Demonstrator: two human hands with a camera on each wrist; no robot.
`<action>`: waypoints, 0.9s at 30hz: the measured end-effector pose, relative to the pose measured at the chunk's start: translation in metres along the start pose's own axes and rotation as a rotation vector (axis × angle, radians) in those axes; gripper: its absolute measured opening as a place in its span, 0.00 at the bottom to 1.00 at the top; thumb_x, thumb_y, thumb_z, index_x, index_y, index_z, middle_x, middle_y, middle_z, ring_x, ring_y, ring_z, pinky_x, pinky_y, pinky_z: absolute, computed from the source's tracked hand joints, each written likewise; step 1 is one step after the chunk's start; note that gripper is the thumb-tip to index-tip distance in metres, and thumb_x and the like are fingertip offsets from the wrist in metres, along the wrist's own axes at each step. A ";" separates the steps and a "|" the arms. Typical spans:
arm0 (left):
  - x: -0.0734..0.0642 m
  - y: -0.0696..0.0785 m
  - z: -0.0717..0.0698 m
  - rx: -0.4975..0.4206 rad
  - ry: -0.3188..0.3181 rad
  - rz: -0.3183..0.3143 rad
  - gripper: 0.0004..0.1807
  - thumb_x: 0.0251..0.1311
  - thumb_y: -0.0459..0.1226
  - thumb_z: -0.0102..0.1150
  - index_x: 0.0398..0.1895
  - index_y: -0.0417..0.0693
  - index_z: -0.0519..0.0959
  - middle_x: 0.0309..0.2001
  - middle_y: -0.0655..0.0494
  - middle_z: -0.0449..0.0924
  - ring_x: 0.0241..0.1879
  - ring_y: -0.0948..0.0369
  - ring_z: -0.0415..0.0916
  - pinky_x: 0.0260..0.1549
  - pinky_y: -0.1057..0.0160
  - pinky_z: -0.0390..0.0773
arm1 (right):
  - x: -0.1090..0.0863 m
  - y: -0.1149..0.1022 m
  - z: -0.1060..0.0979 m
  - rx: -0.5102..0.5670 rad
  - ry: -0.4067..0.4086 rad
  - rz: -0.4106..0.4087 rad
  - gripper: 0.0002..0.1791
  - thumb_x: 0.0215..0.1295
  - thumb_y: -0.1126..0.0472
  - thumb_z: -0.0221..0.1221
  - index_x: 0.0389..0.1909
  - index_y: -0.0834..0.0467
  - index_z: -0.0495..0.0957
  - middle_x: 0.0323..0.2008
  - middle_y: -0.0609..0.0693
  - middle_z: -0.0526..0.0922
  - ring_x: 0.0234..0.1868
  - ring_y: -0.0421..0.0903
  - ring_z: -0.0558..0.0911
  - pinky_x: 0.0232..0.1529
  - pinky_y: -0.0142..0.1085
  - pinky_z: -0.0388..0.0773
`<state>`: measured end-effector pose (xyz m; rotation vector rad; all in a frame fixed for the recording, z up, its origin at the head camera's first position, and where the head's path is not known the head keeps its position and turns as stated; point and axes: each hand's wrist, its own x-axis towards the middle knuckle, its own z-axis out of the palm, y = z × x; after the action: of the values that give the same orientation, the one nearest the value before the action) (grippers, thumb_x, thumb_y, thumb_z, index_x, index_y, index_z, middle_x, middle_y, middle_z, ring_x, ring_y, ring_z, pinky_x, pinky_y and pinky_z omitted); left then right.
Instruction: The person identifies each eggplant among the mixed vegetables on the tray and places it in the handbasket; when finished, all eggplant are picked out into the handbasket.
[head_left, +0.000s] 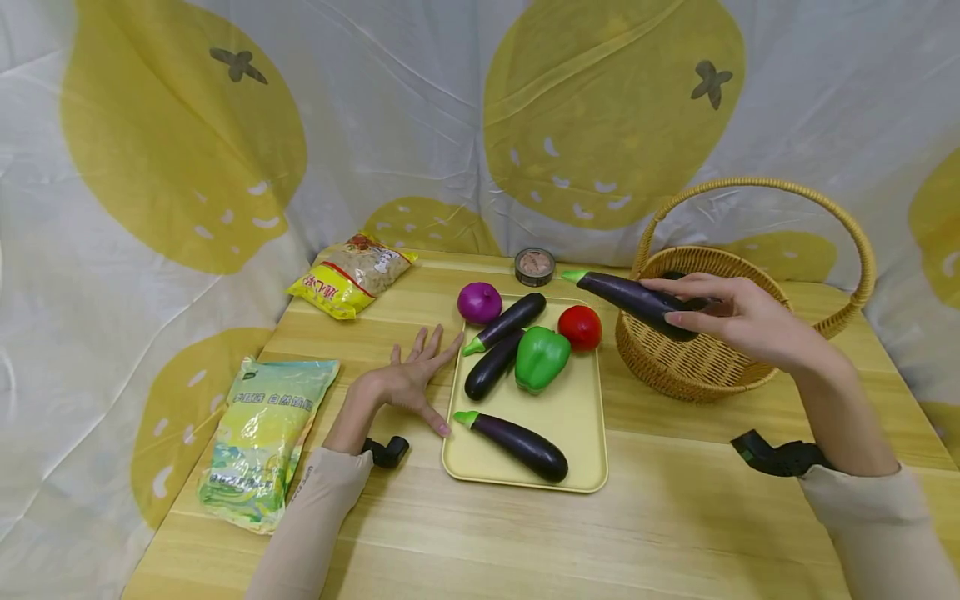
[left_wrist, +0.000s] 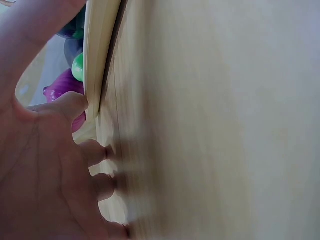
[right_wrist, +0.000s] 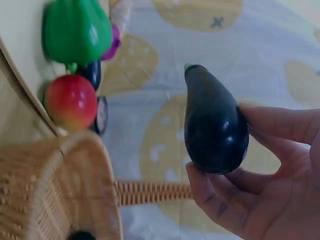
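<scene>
My right hand [head_left: 750, 321] grips an eggplant [head_left: 633, 302] between thumb and fingers, up over the left rim of the wicker basket [head_left: 701, 385]. Its green stem end points left, toward the tray. In the right wrist view the thumb and fingertips pinch the fat end of this dark eggplant [right_wrist: 215, 125]. My left hand [head_left: 405, 379] spreads its fingers at the left edge of the yellow tray [head_left: 528, 481], fingertips on the table. On the tray lie three eggplants [head_left: 517, 446], a green bell pepper [head_left: 542, 358] and a round red fruit [head_left: 580, 327]. A purple onion [head_left: 480, 302] sits at the back left corner.
The basket's tall handle [head_left: 757, 183] arches above it, and a dark item [right_wrist: 82, 236] shows inside. Behind the tray stands a small round tin [head_left: 535, 265]. A yellow food bag [head_left: 352, 273] and a green package [head_left: 266, 442] lie at the left. A patterned cloth hangs behind.
</scene>
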<state>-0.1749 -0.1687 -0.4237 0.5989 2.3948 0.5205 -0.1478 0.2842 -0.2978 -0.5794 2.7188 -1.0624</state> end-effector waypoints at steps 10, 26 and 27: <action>0.000 0.000 0.000 -0.008 0.004 0.004 0.81 0.39 0.57 0.84 0.85 0.60 0.29 0.82 0.40 0.14 0.81 0.40 0.10 0.73 0.26 0.18 | 0.011 0.045 -0.040 0.029 -0.109 0.271 0.29 0.78 0.52 0.58 0.77 0.49 0.68 0.62 0.61 0.80 0.34 0.38 0.77 0.31 0.35 0.74; -0.001 0.001 0.000 -0.018 0.009 0.014 0.81 0.39 0.56 0.85 0.85 0.59 0.29 0.82 0.38 0.14 0.80 0.39 0.10 0.72 0.25 0.18 | 0.016 0.095 -0.062 0.010 -0.221 0.325 0.30 0.77 0.67 0.51 0.77 0.62 0.63 0.76 0.72 0.62 0.38 0.19 0.74 0.31 0.36 0.72; -0.002 0.001 0.000 -0.014 0.009 0.012 0.81 0.39 0.56 0.85 0.85 0.59 0.30 0.82 0.39 0.14 0.80 0.39 0.10 0.72 0.26 0.18 | 0.016 0.097 -0.062 0.014 -0.223 0.339 0.30 0.75 0.69 0.49 0.77 0.63 0.62 0.75 0.73 0.63 0.37 0.17 0.74 0.28 0.36 0.70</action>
<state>-0.1738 -0.1687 -0.4222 0.6071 2.3955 0.5455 -0.2085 0.3813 -0.3186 -0.2062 2.4945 -0.8724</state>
